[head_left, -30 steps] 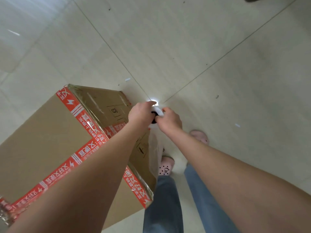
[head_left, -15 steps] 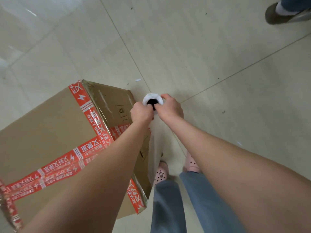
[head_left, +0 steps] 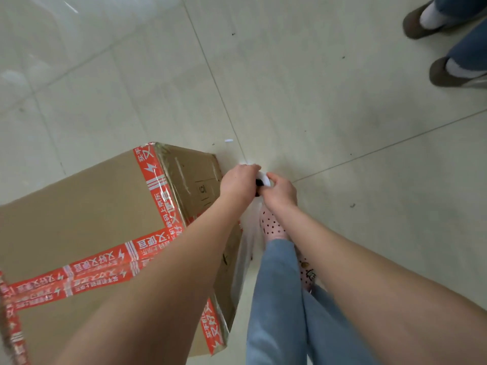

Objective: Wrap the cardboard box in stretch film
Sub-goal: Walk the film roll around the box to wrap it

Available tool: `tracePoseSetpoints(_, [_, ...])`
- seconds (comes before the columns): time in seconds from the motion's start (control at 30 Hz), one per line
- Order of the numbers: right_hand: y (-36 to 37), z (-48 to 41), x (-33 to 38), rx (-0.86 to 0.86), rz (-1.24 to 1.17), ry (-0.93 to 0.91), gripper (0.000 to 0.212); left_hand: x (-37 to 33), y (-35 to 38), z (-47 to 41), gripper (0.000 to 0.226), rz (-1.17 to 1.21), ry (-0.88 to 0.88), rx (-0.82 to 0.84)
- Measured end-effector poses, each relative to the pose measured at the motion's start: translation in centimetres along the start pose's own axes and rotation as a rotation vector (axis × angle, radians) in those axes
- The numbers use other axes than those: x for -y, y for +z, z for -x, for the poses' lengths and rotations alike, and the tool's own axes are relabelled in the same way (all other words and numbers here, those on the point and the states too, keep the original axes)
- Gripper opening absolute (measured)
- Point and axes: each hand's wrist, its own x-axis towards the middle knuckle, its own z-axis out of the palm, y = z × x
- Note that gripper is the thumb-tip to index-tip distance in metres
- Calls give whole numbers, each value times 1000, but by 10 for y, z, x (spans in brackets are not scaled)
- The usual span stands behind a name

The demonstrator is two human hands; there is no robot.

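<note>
A large cardboard box [head_left: 79, 206] with red printed tape stands on the tiled floor at the left. Clear stretch film [head_left: 246, 256] covers its right side face and runs up to a white film roll [head_left: 263, 180] held upright beside the box's far right corner. My left hand [head_left: 238, 184] grips the roll's top from the left. My right hand [head_left: 280, 193] grips it from the right. Most of the roll is hidden behind both hands.
My legs in blue jeans [head_left: 279, 299] and pink perforated clogs [head_left: 272, 225] stand just right of the box. Another person's feet in brown shoes [head_left: 445, 75] stand at the top right. Pale floor tiles [head_left: 316, 101] stretch ahead and to the right.
I have walked on along the box with the roll held in both hands, and the view has shifted. Another person's shoes have come further into view at the top right.
</note>
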Motion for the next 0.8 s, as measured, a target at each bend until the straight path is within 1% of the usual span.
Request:
tracePoseSetpoints(0.1, [-3, -9, 8, -56, -4, 11, 34, -5, -17, -19, 26, -52, 3, 30])
tracePoseSetpoints(0.17, [-5, -17, 20, -95, 40, 11, 33, -1, -25, -28, 19, 14, -36, 30])
tracePoseSetpoints(0.23, [-5, -24, 33, -123, 81, -10, 36, 7, -29, -34, 11, 168, -125, 14])
tracePoseSetpoints(0.3, [-4, -31, 46, -131, 57, -43, 38, 16, -31, -38, 8, 373, -236, -19])
tracePoseSetpoints(0.4, [2, -39, 64, -104, 0, -33, 49, 29, -34, -42, 17, 659, -424, -66])
tracePoseSetpoints(0.47, [9, -44, 72, -40, -26, 30, 57, 35, -36, -42, 17, 738, -514, -69])
tracePoseSetpoints(0.5, [13, -46, 76, -10, -42, 50, 56, 37, -36, -43, 16, 759, -532, -65])
tracePoseSetpoints(0.57, [18, -49, 82, -5, -43, 51, 49, 41, -38, -46, 16, 753, -517, -7])
tracePoseSetpoints(0.63, [20, -52, 88, -37, -21, 42, 44, 45, -44, -52, 22, 630, -436, 51])
tracePoseSetpoints(0.7, [22, -53, 91, -37, -2, 39, 38, 50, -51, -60, 32, 433, -291, 28])
tracePoseSetpoints(0.77, [23, -53, 95, -31, 19, 38, 33, 52, -61, -68, 47, 249, -125, 3])
tracePoseSetpoints(0.8, [24, -52, 96, -31, 32, 39, 32, 52, -65, -72, 49, 163, -62, 7])
